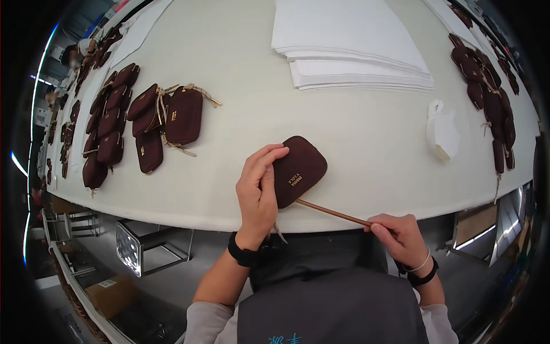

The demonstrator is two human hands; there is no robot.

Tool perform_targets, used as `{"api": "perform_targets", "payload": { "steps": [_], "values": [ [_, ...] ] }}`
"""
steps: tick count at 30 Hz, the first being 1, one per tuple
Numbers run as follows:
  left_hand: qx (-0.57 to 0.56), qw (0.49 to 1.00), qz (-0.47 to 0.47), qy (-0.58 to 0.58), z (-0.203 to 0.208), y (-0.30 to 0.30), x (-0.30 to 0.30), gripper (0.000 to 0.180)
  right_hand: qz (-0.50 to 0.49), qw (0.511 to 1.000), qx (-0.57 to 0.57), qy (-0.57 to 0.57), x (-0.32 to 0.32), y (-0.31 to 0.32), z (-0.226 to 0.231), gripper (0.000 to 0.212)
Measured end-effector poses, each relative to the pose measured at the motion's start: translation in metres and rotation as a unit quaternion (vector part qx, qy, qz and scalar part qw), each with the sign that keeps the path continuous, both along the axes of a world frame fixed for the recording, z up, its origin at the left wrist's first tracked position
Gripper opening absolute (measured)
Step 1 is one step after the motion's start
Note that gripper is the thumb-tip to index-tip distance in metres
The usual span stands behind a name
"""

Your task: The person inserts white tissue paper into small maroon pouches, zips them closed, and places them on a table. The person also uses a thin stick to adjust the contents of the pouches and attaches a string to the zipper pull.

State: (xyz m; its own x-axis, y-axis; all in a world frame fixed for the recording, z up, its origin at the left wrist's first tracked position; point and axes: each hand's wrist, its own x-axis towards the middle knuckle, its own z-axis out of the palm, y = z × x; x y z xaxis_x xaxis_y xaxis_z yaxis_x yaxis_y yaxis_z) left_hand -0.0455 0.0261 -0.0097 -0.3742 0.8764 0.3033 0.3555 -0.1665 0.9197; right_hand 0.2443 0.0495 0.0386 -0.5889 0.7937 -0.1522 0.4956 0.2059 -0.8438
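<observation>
A dark maroon zip pouch point(306, 163) with small gold lettering is tilted up at the table's near edge. My left hand point(259, 183) is closed around its left side, the fingers over the front and the thumb hidden. In my right hand point(399, 235) is the end of a thin brown wooden stick point(335, 213), pinched between thumb and fingers. The stick's far tip meets the pouch's lower edge; whether it goes inside is hidden. A pale cord end hangs below the pouch beside my left wrist.
Several like maroon pouches point(184, 116) with beige cords lie to the left, beside stacked pouches point(110, 148). More pouches point(494, 109) sit at the far right. White sheets point(358, 51) are piled at the back, and a white tag-shaped piece point(442, 135) lies right of centre.
</observation>
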Motion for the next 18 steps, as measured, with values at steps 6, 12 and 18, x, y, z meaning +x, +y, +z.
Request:
{"api": "perform_targets", "payload": {
  "steps": [6,12,18],
  "values": [
    [0.004,1.000,0.007,0.006,-0.003,0.005,0.001,0.030,0.021,0.989,0.142,-0.013,-0.001,0.001,-0.004,0.007],
    [-0.018,0.999,-0.029,-0.007,-0.002,0.003,0.001,0.029,0.034,0.984,0.177,-0.006,-0.003,0.007,-0.015,0.006],
    [-0.026,0.999,-0.034,0.031,0.004,0.003,0.000,0.020,0.092,0.959,0.262,-0.048,-0.014,0.016,-0.016,0.006]
  ]
}}
